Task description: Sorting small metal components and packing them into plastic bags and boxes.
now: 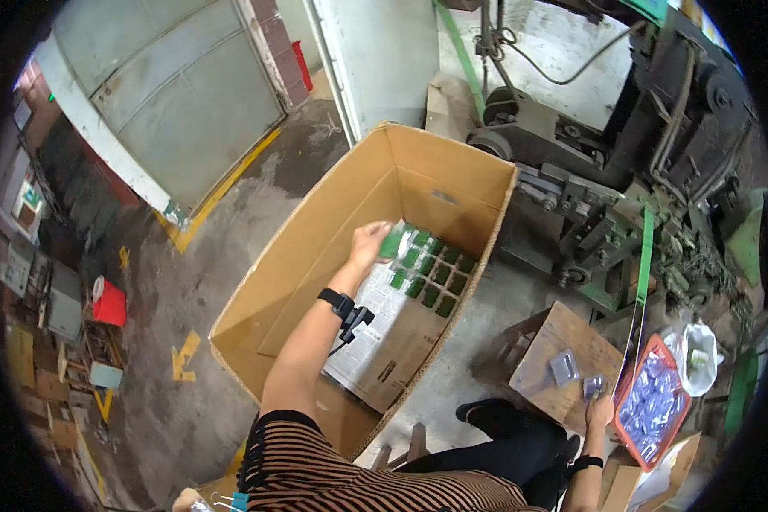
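Inside a tall cardboard carton [303, 243], my left hand [369, 242] pinches a small green block [391, 242] that looks wrapped in clear plastic and is slightly blurred. It is over the far end of rows of similar green blocks [427, 269] at the carton's bottom. White printed paper [369, 320] and a flat cardboard sheet [390, 369] lie beside the rows. At the lower right, my right hand [600, 411] has its fingers closed on a small clear plastic box [594, 386] over a wooden stool [548, 375]. Another clear plastic box [563, 368] rests on the stool.
An orange basket [620, 418] full of clear plastic pieces stands right of the stool, with a white plastic bag [698, 357] beside it. A dark machine [602, 171] with a green strap [646, 243] occupies the upper right. An open carton [657, 478] is at lower right.
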Motion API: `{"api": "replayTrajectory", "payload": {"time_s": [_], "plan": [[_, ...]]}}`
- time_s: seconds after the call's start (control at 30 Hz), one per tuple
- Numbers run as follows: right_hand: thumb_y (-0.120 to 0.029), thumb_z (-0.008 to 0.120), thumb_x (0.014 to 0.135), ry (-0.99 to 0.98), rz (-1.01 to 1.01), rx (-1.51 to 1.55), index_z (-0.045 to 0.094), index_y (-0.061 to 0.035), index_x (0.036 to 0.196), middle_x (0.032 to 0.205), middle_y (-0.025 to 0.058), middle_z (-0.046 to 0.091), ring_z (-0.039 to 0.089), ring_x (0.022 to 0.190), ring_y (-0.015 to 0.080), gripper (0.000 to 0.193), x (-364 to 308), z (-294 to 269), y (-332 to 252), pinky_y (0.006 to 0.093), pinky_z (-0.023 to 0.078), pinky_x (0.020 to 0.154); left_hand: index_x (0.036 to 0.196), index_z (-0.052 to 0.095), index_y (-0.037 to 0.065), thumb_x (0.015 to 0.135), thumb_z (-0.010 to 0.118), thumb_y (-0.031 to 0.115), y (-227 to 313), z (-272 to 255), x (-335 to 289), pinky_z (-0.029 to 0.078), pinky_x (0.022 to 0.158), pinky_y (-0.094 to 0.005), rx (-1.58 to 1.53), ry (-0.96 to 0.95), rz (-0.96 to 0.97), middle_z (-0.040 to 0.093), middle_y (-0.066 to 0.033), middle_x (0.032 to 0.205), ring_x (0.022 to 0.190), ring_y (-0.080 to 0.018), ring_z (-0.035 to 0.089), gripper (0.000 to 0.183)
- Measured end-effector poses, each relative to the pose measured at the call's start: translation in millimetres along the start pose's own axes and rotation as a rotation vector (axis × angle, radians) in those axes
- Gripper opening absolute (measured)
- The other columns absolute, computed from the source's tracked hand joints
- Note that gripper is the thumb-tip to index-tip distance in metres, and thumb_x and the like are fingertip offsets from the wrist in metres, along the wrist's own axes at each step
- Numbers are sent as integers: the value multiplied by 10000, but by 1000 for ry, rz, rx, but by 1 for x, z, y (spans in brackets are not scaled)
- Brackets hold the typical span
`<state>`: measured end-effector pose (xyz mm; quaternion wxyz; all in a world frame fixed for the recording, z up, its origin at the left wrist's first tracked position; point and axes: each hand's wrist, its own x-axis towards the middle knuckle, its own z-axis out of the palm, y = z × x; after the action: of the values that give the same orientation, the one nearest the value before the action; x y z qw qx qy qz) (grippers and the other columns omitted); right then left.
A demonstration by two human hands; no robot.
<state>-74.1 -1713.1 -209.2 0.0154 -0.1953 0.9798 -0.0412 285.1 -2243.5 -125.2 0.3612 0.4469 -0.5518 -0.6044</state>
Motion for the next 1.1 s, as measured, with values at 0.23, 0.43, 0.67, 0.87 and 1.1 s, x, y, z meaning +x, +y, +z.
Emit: {"api": "replayTrajectory", "payload": {"time_s": [0.23,0.43,0.67,0.87,1.1], "plan": [[-147,548,821,-28,-5,-120,485,-46,1195,930,239,618,599,858,395,392,-2,8,16,470,467,719,827,638,-36,788,637,88,-178,-43,21,502,402,-327,59,395,-327,626,-128,703,586,-204,619,130],[9,479,746,74,-132,103,624,-4,887,799,237,621,602,755,383,203,-2,9,25,414,455,642,784,667,-32,725,599,14,-247,-41,46,514,612,-327,159,499,-284,652,-138,737,683,-223,640,101],[-21,529,719,139,-44,-105,632,-27,860,816,187,620,612,781,349,175,-5,30,34,429,484,637,756,672,-25,691,556,-43,-289,-25,75,491,671,-301,370,587,-85,673,-145,788,731,-205,639,134],[37,470,729,296,-228,-168,529,46,928,1029,221,513,544,912,388,207,-5,24,17,437,475,704,844,634,-66,704,585,-90,-291,-28,77,478,666,-263,-61,713,-93,631,-97,761,715,-181,600,150],[45,451,710,101,-170,-160,498,64,819,928,255,501,489,948,432,120,-4,8,-4,453,420,804,1041,561,-102,646,622,-81,-296,-5,71,469,780,-342,-234,730,-440,606,-174,966,880,-256,588,400]]}}
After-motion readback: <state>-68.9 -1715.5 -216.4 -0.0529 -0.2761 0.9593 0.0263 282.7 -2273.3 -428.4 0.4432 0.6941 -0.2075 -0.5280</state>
